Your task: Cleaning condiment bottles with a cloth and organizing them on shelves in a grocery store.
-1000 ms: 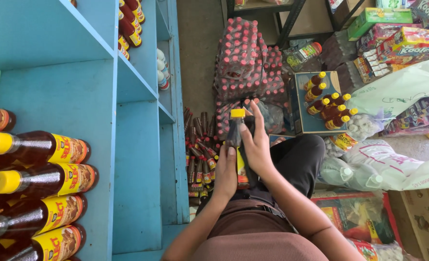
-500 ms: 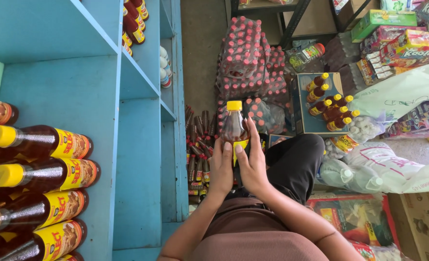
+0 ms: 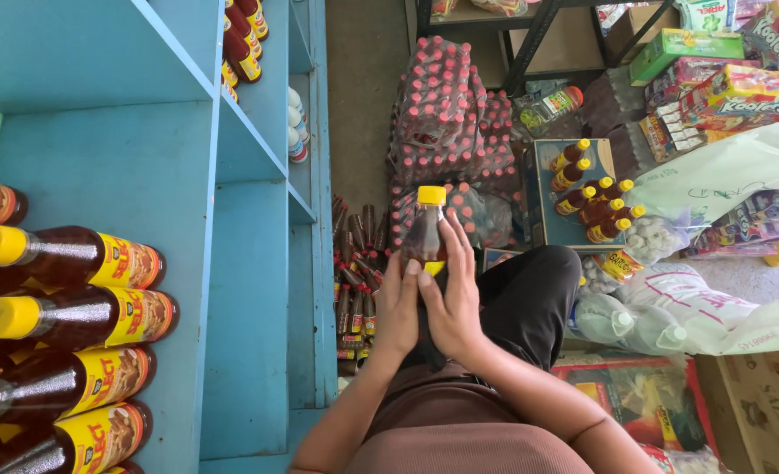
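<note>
Dark-brown liquid fills the bottle (image 3: 426, 235), which both hands hold upright in front of the person's body. Left hand (image 3: 397, 307) wraps the lower body from its own side; right hand (image 3: 451, 298) closes round the opposite side, fingers (image 3: 455, 246) reaching up to the shoulder. Yellow cap (image 3: 431, 195) stands clear above both hands.

Judgement: clear plastic, full, so moderately heavy and fairly stiff; the smooth wall and glossy label may slip. Best hold is round the labelled waist, not the cap.

Beyond the fingertips lie shrink-wrapped packs of red-capped bottles (image 3: 442, 105) on the floor. Off the right hand, a carton of matching bottles (image 3: 596, 197). Off the left hand, a blue shelf (image 3: 135, 167) carries like bottles laid flat (image 3: 64, 316).
</note>
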